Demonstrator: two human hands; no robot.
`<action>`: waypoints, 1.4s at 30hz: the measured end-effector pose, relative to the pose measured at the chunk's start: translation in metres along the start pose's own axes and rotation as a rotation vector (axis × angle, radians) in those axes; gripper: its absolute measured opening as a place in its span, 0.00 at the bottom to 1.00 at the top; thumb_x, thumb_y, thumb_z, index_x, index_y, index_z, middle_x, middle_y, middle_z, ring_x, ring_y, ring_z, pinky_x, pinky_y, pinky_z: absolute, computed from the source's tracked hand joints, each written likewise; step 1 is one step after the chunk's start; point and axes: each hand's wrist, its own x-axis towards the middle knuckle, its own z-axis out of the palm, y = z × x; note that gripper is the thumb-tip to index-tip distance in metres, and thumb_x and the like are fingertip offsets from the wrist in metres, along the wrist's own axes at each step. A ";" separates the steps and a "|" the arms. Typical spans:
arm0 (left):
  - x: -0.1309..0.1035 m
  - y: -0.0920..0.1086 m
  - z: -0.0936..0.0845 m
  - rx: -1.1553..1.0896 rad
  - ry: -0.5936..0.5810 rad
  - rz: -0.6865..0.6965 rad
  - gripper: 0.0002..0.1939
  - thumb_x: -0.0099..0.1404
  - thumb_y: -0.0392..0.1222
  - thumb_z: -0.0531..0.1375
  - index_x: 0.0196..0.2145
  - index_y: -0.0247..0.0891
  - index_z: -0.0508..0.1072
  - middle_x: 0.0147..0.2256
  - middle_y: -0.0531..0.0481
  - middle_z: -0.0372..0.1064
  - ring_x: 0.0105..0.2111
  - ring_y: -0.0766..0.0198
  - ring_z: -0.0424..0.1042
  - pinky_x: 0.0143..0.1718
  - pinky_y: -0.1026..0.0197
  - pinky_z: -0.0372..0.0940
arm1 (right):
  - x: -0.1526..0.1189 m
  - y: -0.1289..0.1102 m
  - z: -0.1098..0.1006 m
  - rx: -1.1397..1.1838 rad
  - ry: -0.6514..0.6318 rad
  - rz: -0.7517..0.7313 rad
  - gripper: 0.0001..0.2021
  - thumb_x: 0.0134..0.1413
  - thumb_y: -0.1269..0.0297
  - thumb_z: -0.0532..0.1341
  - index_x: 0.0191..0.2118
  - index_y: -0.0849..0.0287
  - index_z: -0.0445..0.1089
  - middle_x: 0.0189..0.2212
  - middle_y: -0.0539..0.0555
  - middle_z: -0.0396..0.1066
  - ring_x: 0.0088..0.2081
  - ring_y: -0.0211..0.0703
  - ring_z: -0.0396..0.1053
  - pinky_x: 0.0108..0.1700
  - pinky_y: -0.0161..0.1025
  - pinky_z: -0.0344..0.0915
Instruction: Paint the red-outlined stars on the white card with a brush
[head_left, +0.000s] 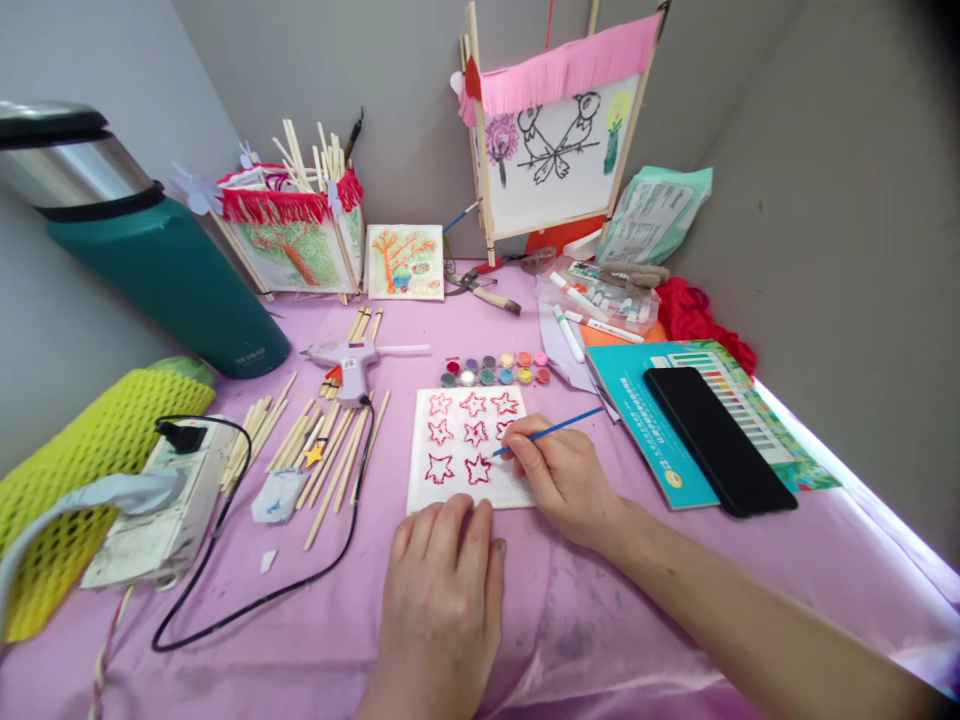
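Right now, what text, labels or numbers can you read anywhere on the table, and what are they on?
No text can be read.
Teal booklet: printed lines, too small.
Green flask: small mark near base, blurred.
Mint packet: print, blurred.
White card: only painted red stars, no words.

A glue gun (351, 360) lies among scattered wooden sticks (330, 455), left of a strip of paint pots (495, 370). A black phone (716, 440) rests on a teal booklet (637, 420). Behind stands a pink-fringed paper lantern (559, 130), beside what may be a wipes packet (652, 215).
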 end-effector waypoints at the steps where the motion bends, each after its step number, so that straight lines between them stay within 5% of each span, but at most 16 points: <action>1: 0.000 0.000 0.000 0.000 -0.001 0.000 0.15 0.62 0.34 0.58 0.47 0.32 0.69 0.43 0.42 0.68 0.41 0.56 0.65 0.41 0.50 0.61 | 0.000 0.000 0.000 -0.001 0.000 0.001 0.11 0.64 0.70 0.48 0.33 0.59 0.65 0.29 0.53 0.72 0.30 0.38 0.71 0.31 0.35 0.64; 42: 0.000 0.000 -0.001 0.001 -0.004 -0.012 0.15 0.62 0.34 0.57 0.47 0.33 0.69 0.42 0.43 0.68 0.40 0.56 0.65 0.40 0.51 0.62 | 0.003 -0.005 -0.004 0.014 -0.113 -0.016 0.15 0.66 0.66 0.45 0.32 0.59 0.66 0.29 0.54 0.71 0.30 0.40 0.68 0.33 0.38 0.64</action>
